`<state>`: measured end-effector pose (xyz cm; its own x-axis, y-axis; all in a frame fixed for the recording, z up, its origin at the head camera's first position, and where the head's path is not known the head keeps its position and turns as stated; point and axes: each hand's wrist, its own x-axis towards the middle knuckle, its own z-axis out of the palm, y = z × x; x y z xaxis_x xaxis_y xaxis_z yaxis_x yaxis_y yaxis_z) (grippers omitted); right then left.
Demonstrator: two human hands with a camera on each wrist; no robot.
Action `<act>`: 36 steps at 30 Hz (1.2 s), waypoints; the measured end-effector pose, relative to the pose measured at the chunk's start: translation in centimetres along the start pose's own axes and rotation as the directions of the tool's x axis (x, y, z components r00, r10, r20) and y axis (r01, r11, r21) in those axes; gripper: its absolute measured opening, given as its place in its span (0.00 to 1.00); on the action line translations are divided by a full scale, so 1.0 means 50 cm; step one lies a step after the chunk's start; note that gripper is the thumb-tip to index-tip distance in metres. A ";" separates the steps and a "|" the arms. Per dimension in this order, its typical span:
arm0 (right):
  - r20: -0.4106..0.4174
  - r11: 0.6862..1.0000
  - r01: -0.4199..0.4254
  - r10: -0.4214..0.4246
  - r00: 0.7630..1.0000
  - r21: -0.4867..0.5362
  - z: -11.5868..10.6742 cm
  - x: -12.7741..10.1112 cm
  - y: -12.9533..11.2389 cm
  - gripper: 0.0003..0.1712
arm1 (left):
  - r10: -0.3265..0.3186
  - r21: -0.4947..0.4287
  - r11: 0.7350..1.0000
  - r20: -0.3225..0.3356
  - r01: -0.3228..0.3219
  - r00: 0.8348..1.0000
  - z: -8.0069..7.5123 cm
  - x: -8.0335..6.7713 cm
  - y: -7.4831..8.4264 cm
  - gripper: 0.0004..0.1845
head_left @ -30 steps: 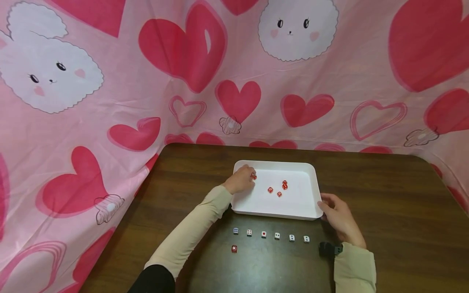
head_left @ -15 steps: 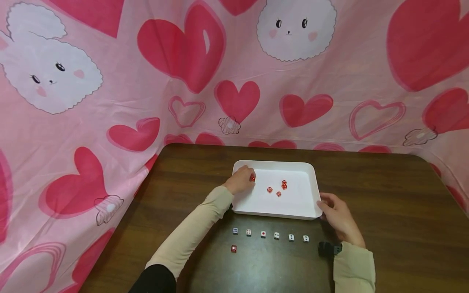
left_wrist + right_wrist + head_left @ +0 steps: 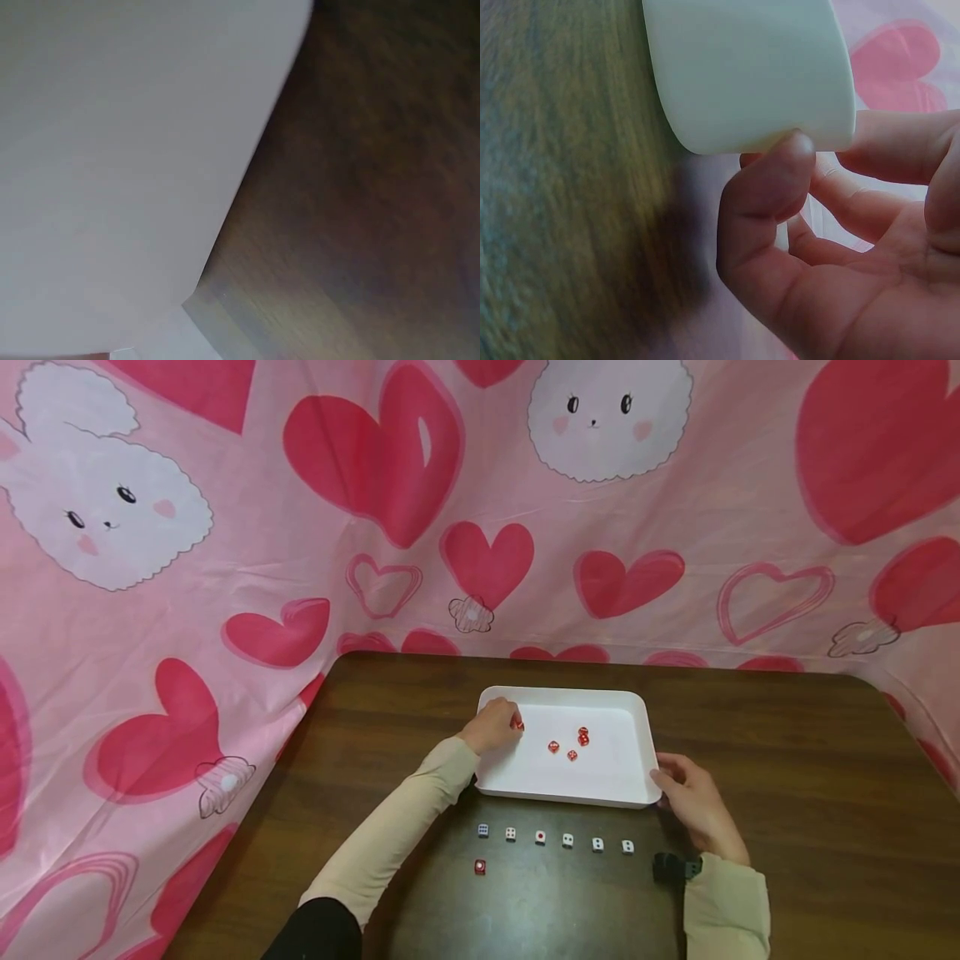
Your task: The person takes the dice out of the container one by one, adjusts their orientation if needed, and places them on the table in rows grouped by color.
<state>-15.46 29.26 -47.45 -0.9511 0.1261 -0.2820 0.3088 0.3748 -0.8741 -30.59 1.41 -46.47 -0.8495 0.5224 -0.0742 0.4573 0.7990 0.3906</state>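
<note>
A white tray [image 3: 607, 785] lies on the dark wooden table [image 3: 787, 793]. My left hand [image 3: 497, 727] is inside the tray's left end, fingers curled, pinching a red die [image 3: 517, 724]. Several more red dice [image 3: 572, 755] lie loose on the tray floor to its right. My right hand [image 3: 693, 797] holds the tray's near right corner. In the right wrist view the thumb [image 3: 769, 180] presses the tray's corner wall [image 3: 750, 75], and the fingers curl beside it. The left wrist view shows only the tray's wall [image 3: 112, 150] and the table [image 3: 375, 187].
In front of the tray, several white dice [image 3: 567, 841] stand in a row on the table. One red die [image 3: 480, 867] sits below the row's left end. A pink cloth with hearts and bunnies [image 3: 225, 568] hangs behind and to the left of the table.
</note>
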 end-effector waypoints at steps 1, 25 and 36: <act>0.000 1.000 -0.002 0.002 1.000 0.000 0.000 0.000 0.000 0.29 | 0.000 0.001 1.000 0.001 0.000 1.000 0.000 0.000 0.000 0.05; -0.010 1.000 -0.021 0.021 1.000 -0.007 0.003 -0.003 -0.006 0.29 | 0.017 -0.031 0.999 -0.018 -0.017 1.000 -0.012 -0.004 -0.002 0.03; 0.000 1.000 -0.020 0.020 1.000 -0.014 0.002 -0.004 -0.005 0.30 | -0.023 -0.136 0.991 -0.069 0.013 0.997 -0.017 -0.007 -0.012 0.05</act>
<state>-15.35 29.06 -47.23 -0.9448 0.1331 -0.2995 0.3277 0.3851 -0.8627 -30.79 0.49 -45.89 -0.8757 0.4825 -0.0195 0.4062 0.7579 0.5104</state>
